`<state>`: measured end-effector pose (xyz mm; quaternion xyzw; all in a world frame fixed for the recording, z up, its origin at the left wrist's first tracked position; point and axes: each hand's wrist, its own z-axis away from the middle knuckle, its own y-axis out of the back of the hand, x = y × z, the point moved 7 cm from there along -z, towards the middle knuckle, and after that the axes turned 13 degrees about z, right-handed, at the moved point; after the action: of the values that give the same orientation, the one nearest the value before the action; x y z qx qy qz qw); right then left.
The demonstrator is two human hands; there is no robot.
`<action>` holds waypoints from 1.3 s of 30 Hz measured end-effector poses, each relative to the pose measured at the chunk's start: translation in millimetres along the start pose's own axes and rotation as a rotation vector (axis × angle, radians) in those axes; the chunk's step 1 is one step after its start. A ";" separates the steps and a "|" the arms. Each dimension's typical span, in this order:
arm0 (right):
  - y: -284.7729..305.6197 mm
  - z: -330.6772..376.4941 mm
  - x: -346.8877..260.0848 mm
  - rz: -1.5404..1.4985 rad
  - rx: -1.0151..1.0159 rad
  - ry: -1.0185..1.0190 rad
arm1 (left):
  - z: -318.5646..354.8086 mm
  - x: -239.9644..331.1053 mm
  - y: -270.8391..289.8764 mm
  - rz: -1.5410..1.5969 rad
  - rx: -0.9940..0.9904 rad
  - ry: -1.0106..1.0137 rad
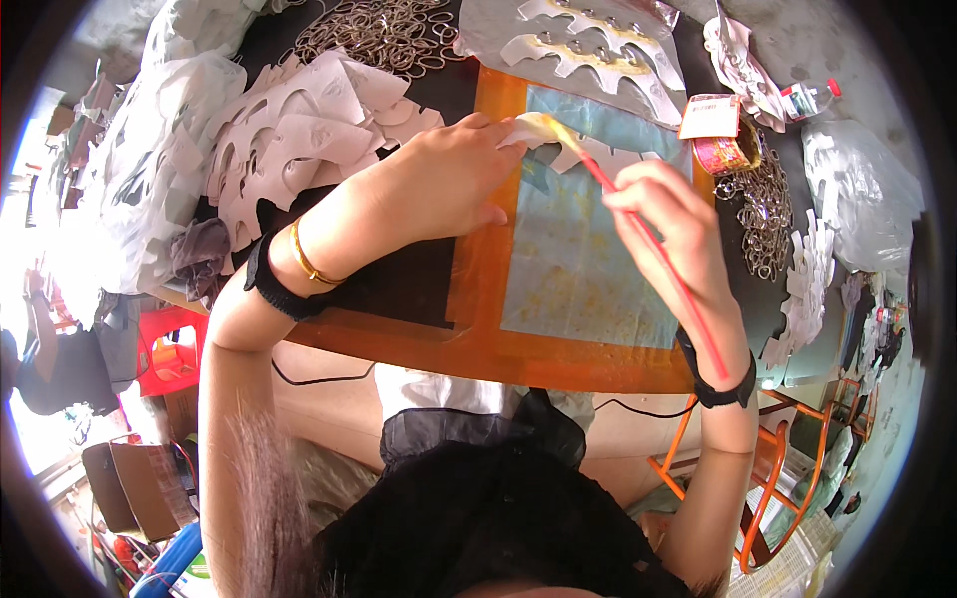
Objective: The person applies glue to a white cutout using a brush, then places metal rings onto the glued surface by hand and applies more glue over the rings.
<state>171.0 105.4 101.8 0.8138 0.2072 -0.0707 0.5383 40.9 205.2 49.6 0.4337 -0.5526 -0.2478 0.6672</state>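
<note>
My right hand point(670, 224) grips a thin brush with a red handle point(688, 294), its pale yellowish tip on a white scalloped cut-out piece point(598, 151). My left hand point(429, 179) pinches the left end of that piece between its fingers. The piece lies on a bluish translucent sheet point(588, 269) bordered with orange tape. Beyond it, similar pieces with metal rings point(588, 62) rest on a clear plastic sheet, with yellowish smears along them. Left of my left hand, many more pale cut-out pieces point(299, 130) are heaped up.
A pile of metal rings point(374, 35) lies at the back left; metal chains point(763, 219) lie on the right. Near them are a tape roll point(726, 154) and a plastic bag point(862, 179). White bags point(164, 140) crowd the left. An orange metal frame point(778, 468) stands below right.
</note>
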 end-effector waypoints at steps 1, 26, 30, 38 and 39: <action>-5.5 0.8 -4.9 0.053 -0.002 0.073 | 1.1 0.5 -0.5 -0.003 -0.002 -0.005; -4.0 17.2 -9.4 0.211 0.013 0.069 | 0.9 1.9 1.1 0.005 -0.005 0.012; 4.2 16.3 -16.6 0.209 0.071 0.067 | 1.9 2.3 1.7 -0.014 0.009 -0.017; -0.1 24.2 -7.8 0.174 0.025 0.042 | 3.3 3.9 3.3 -0.017 -0.008 0.008; 2.2 26.3 -5.3 0.182 0.045 0.031 | 2.9 4.2 3.6 -0.014 -0.009 0.007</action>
<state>169.9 79.5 94.7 0.8423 0.1389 -0.0134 0.5206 38.8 202.7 54.9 0.4355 -0.5462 -0.2534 0.6692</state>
